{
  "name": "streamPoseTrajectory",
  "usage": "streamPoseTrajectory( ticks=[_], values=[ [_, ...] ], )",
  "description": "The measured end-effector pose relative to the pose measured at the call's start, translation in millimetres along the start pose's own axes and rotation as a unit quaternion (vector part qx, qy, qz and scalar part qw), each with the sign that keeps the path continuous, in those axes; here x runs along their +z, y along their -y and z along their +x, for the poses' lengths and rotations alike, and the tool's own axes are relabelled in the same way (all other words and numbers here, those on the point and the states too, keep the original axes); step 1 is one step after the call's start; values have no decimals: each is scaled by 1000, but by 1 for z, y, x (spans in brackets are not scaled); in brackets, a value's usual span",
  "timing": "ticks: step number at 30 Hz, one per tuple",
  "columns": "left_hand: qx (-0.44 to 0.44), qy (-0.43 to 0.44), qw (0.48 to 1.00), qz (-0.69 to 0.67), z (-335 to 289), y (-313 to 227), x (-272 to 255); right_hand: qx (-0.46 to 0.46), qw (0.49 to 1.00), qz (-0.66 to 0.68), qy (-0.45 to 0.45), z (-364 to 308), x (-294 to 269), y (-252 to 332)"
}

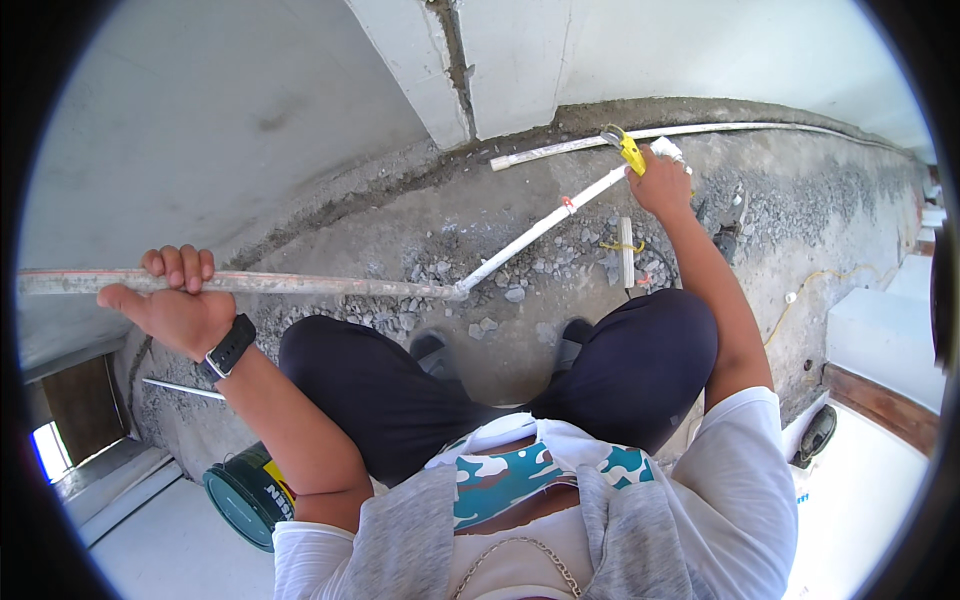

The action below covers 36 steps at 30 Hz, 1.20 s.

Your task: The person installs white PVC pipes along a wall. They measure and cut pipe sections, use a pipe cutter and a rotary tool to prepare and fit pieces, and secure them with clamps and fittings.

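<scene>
My left hand [175,300], a dark watch on its wrist, has its fingers curled over a long, dusty whitish pipe [330,284] with a reddish line. At an angled joint [461,292] this pipe meets a cleaner white pipe [535,232], which slants up to the right and carries a small orange-red mark. Beside that pipe's far end, my right hand [660,183] is closed around a yellow hand tool [631,152] with a metal head; its exact kind is unclear. A white piece [667,149] shows just beyond the fingers, partly hidden.
Another white pipe [590,143] lies along the wall base. Broken rubble [515,295] covers the floor, with a short pale stick [626,250] on it. A dark green bucket [240,498] stands at lower left. Yellow cord [812,276] trails at right. The wall has a vertical groove [455,60].
</scene>
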<state>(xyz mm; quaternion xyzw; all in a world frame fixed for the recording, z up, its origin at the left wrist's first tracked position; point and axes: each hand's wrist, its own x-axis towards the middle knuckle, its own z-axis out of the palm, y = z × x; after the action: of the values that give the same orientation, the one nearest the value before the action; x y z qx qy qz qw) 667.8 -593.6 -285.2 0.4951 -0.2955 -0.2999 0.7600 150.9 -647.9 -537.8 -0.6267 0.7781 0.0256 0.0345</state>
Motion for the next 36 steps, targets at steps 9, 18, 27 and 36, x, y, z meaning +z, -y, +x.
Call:
streamPoseTrajectory(
  ticks=[9, 18, 27, 36],
  values=[
    [12, -5, 1000, 5, -3, 1, 0, 2, 999, 21, -39, 8, 10, -3],
    [14, -51, 998, 33, -12, 4, 15, 4, 968, 250, 23, 11, -12, -2],
    [15, -69, 996, 55, -18, 8, 28, -360, 924, 77, 105, -28, -83, 44],
    [25, -70, 994, 77, -23, 1, 35, -592, 784, -183, 44, -16, -45, 165]
  ],
)
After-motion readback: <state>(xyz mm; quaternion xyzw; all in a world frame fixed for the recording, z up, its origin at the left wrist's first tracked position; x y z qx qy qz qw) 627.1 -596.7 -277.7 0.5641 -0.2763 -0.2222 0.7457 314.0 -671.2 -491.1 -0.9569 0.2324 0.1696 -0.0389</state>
